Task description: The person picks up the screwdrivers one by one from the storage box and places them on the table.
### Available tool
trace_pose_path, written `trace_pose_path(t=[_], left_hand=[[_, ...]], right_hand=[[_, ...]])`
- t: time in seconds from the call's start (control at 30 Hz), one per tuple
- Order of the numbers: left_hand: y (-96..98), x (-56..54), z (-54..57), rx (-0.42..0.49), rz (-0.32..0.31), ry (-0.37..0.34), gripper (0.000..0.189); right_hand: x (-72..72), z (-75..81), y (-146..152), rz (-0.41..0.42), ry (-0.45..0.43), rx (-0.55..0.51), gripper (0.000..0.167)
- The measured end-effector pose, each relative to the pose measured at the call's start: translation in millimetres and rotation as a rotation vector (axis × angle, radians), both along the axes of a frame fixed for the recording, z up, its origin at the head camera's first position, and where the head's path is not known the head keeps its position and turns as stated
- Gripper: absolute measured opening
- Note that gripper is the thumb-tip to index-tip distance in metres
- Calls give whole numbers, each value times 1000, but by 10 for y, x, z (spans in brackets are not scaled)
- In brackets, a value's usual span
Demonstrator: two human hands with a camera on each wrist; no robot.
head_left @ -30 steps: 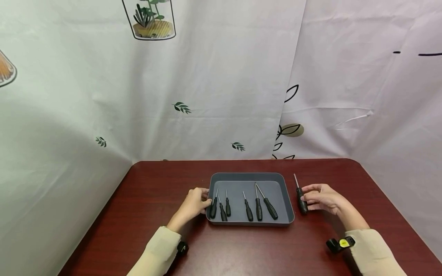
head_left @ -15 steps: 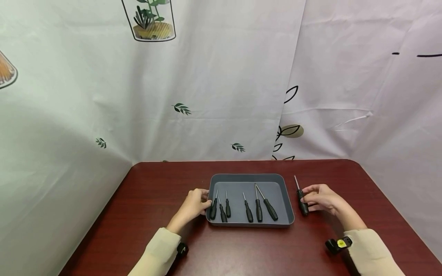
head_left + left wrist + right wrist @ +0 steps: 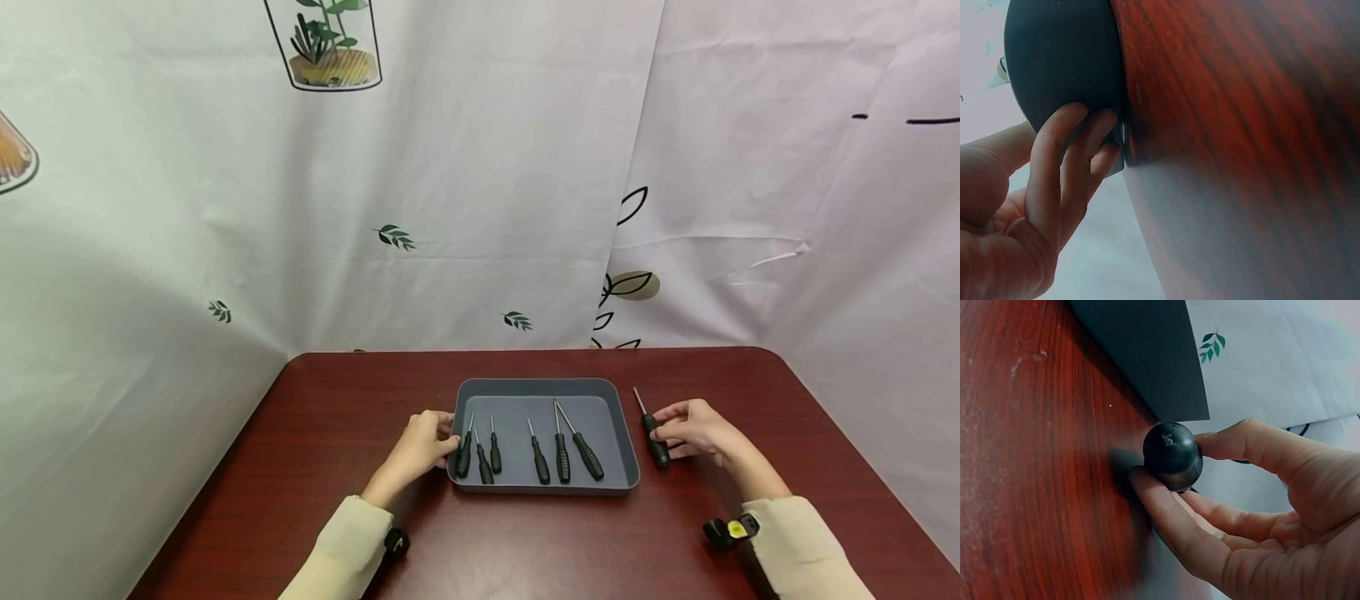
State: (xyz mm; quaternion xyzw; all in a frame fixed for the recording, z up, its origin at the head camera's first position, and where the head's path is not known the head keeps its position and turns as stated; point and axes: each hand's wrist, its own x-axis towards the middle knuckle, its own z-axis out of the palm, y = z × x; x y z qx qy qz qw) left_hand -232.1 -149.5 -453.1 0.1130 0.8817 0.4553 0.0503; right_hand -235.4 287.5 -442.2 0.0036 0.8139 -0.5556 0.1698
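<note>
A grey rectangular tray (image 3: 517, 407) lies on the table with several black-handled screwdrivers in it. My left hand (image 3: 416, 443) grips its left side, thumb over the rim; in the left wrist view the fingers (image 3: 1047, 169) lie against the tray's outer wall. Just right of the tray, my right hand (image 3: 697, 432) pinches another screwdriver (image 3: 657, 450) by its black handle, shaft pointing away and slightly left. The right wrist view shows the round butt of that handle (image 3: 1169, 447) between thumb and fingers, close to the tabletop.
Three screwdrivers, one of them here (image 3: 495, 454), lie in the tray's left half. Three more, including this longer one (image 3: 587, 457), lie toward its right. The dark red table (image 3: 360, 392) ends at a white patterned cloth (image 3: 480, 167) behind.
The screwdriver in my right hand has tilted, its tip swinging to the left toward the tray. My right hand has shifted slightly left; the left hand and tray stay in place.
</note>
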Motion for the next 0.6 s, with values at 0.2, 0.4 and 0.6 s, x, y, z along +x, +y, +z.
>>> trace_pose_path(t=[0.2, 0.4, 0.6], left_hand=[[-1, -7, 5, -4, 3, -6, 40], [0, -14, 12, -4, 11, -16, 41], [-1, -8, 13, -10, 11, -27, 41]], right_hand=[[-8, 4, -8, 11, 1, -12, 50], [-18, -6, -23, -3, 0, 8, 52], [-26, -8, -35, -1, 5, 29, 52]])
